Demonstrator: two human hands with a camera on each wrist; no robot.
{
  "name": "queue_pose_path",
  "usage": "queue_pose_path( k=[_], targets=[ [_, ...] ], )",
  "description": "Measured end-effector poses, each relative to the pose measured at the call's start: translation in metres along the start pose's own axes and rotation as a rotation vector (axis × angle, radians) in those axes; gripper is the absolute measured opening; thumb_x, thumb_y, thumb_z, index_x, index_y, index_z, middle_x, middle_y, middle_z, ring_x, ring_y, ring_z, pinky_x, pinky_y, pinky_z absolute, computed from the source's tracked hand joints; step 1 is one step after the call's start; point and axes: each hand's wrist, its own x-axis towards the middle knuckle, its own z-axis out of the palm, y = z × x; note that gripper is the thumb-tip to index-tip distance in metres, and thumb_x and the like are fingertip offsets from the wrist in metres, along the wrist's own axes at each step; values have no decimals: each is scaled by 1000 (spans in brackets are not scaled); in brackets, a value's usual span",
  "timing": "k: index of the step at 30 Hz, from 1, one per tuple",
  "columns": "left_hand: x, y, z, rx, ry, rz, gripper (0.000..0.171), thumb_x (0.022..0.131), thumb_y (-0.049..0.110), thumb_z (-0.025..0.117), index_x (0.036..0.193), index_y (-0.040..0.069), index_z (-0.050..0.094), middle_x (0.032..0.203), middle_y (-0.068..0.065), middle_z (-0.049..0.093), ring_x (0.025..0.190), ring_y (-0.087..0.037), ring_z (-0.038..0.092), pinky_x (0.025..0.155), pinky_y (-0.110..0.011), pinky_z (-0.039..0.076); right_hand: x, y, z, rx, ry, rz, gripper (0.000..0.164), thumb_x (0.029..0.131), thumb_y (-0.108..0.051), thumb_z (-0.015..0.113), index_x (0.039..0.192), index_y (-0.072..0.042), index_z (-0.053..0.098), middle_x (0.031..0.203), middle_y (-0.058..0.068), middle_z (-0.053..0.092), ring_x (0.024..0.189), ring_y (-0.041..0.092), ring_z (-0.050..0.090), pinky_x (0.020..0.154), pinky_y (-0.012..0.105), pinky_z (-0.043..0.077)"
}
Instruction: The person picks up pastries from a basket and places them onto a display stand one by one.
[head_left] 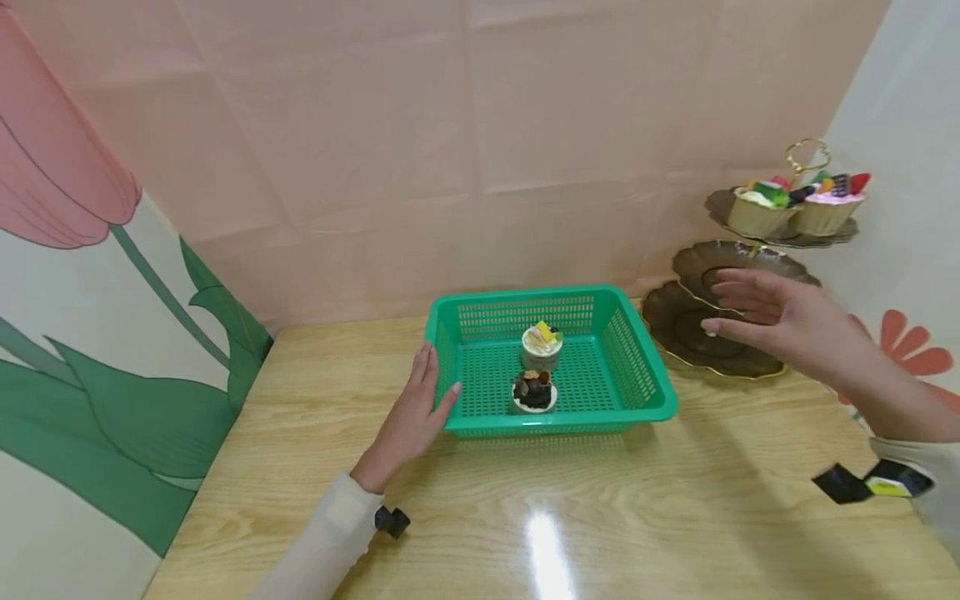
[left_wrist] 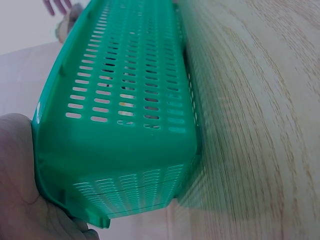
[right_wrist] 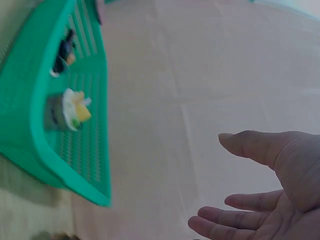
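Grn perforated basket [head_left: 588, 418] upright w/ 2 upright cupcakes [head_left: 541, 357] inside; brn 3-tier stand [head_left: 675, 332] to R.

Count: 1 basket [head_left: 600, 418] with 2 cupcakes in it, 1 dark cupcake [head_left: 534, 392] and 1 cream cupcake [head_left: 542, 354]. 1 stand [head_left: 699, 272], 3 tiers [head_left: 693, 346], 1 ring [head_left: 808, 147]. Top tier carries 2 more, 1 white-iced cupcake [head_left: 759, 218] and 1 pink-iced cupcake [head_left: 825, 218]. Cupcakes total 4, split 2 and 2. 2 hands, 1 left hand [head_left: 411, 417], 1 right hand [head_left: 780, 321]. 2 sleeves [head_left: 322, 533], one per arm. 1 table [head_left: 337, 408]. 2 painted flowers, 1 pink flower [head_left: 63, 150] and 1 red flower [head_left: 900, 346]. 1 pink backdrop [head_left: 450, 167].
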Motion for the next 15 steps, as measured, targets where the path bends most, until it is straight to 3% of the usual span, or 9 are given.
queue_pose_path(
  k=[4, 6, 9, 11, 15],
  targets=[
    [0, 0, 1, 5, 2, 3, 82, 108, 55, 33, 161, -2, 8, 171, -12, -5, 156, -23, -4, 122, -48, 16, 3, -3, 24, -3, -36, -53, 69, 92, -28, 79, 148, -1, 48, 135, 26, 60, 114, 20, 65, 78, 5, 42],
    [0, 0, 1, 11, 2, 4, 81, 109, 54, 33, 161, -2, 8, 171, -12, -5, 155, -22, -4, 122, -48, 16, 4, -6, 35, -7, -59, -68, 71, 92, -30, 78, 148, 0, 47, 135, 26, 60, 119, 40, 61, 85, 18, 50],
    [1, 0, 2, 17, 6, 3, 80, 109, 53, 34, 161, -2, 8, 171, -12, -4, 155, -22, -4, 122, -48, 16, 6, -10, 51, 8, -91, -81, 72, 92, -32, 78, 149, 0, 46, 135, 25, 60, 121, 45, 59, 94, 43, 52],
    [1, -1, 2, 20, 7, 2, 80, 109, 53, 34, 161, -2, 8, 171, -12, -4, 155, -23, -4, 122, -48, 17, 7, -13, 61, 17, -111, -97, 74, 92, -33, 78, 149, 2, 46, 136, 25, 59, 121, 44, 59, 96, 57, 47],
    [1, -2, 2, 25, 12, 6, 81, 109, 54, 33, 161, -3, 9, 171, -12, -4, 156, -24, -3, 122, -48, 17, 10, -15, 82, 39, -129, -141, 73, 91, -32, 79, 148, 2, 48, 135, 24, 61, 120, 43, 60, 97, 60, 47]
  ],
)
